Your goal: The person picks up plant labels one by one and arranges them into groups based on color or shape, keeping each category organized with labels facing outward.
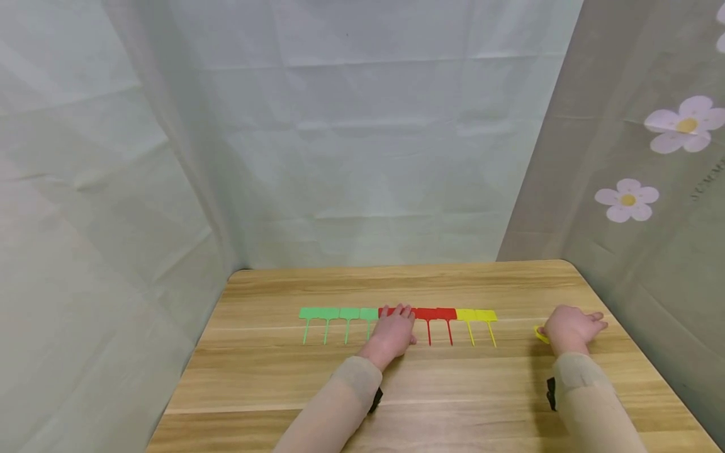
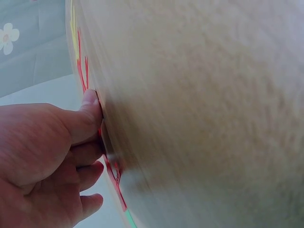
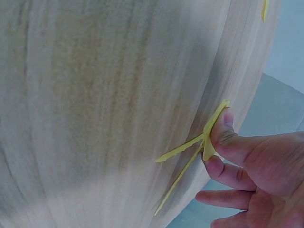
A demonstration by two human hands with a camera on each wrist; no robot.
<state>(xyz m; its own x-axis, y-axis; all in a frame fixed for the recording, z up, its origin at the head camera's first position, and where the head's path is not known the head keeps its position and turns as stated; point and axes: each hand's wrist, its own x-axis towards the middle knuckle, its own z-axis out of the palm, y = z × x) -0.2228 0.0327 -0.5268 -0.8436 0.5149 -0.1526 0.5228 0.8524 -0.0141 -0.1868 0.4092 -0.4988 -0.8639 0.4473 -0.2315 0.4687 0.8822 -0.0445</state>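
Note:
A row of flat T-shaped plant labels lies across the table: several green labels (image 1: 330, 313) at the left, then red labels (image 1: 436, 313), then yellow labels (image 1: 476, 314). My left hand (image 1: 392, 330) rests on the red part of the row, its fingers extended over the heads and hiding some of them. In the left wrist view its thumb (image 2: 89, 102) is down beside a red label (image 2: 113, 173). Off to the right, my right hand (image 1: 574, 330) pinches yellow plant labels (image 3: 214, 124) between thumb and index finger; two stems show, pointing away from the hand.
The wood-grain table (image 1: 272, 377) has rounded far corners. A pale cloth (image 1: 362, 138) hangs behind it and at the left, and a grey cloth with printed flowers (image 1: 627, 200) hangs at the right. Bare tabletop lies between the row and my right hand.

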